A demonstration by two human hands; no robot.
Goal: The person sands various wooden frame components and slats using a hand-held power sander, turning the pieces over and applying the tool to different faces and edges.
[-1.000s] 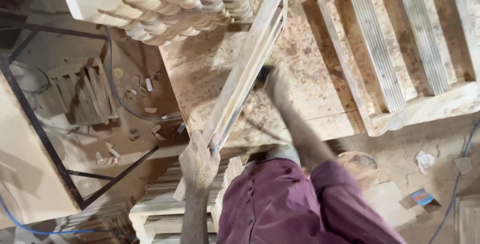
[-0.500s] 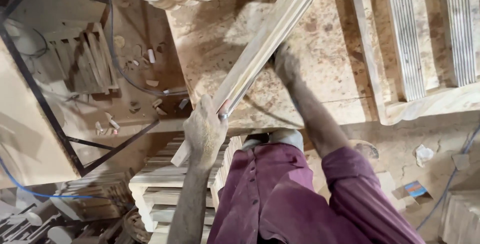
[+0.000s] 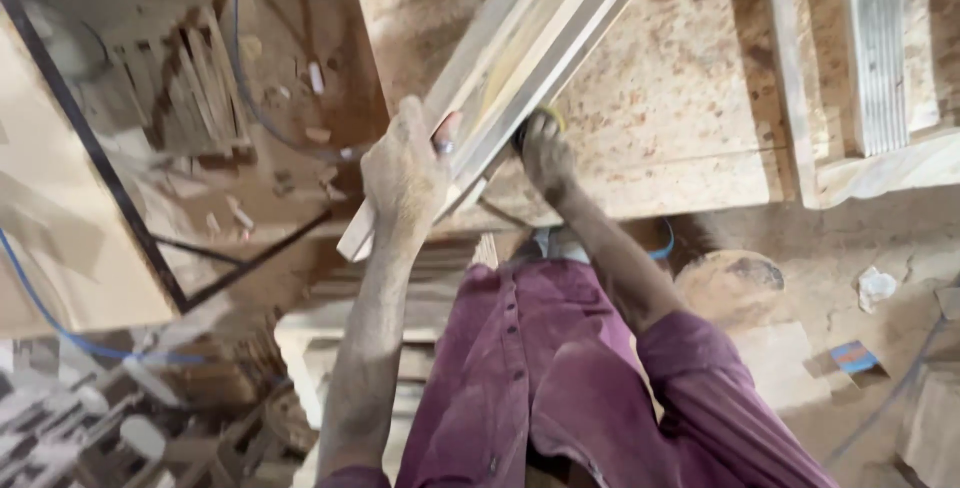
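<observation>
Head view, looking steeply down past a purple shirt [image 3: 530, 378]. Bundle of long pale wooden strips [image 3: 520, 58] running diagonally from lower left to upper right, lower end overhanging the near edge of the desk [image 3: 680, 108], upper end out of frame.

Left hand [image 3: 405, 173]: wrapped over the lower end of the wooden strips from the left side, knuckles up, thumb tip visible against the top strip. Grip clenched on the bundle. Forearm dusty, bare.

Right hand [image 3: 545, 148]: under or just behind the right edge of the same bundle, slightly blurred, partly hidden by the strips. Fingers curled; something small and yellowish at the fingertips, kind not discernible. Grip: cannot tell whether closed on the strips or only pressed against them.

Desk surface: brownish board, heavily dusted with sawdust. At upper right on it, a pale wooden frame [image 3: 880, 68] with a grooved slat, well apart from both hands.

Left of the desk, lower down: black metal frame [image 3: 120, 198], scattered wood offcuts [image 3: 190, 88] on a dusty floor, dark cable looping across. Blue cable [image 3: 50, 318] at far left. Stacked pale timber pieces [image 3: 310, 338] below the left forearm. At lower right, a round stump-like block [image 3: 735, 283] and small scraps on the ground.
</observation>
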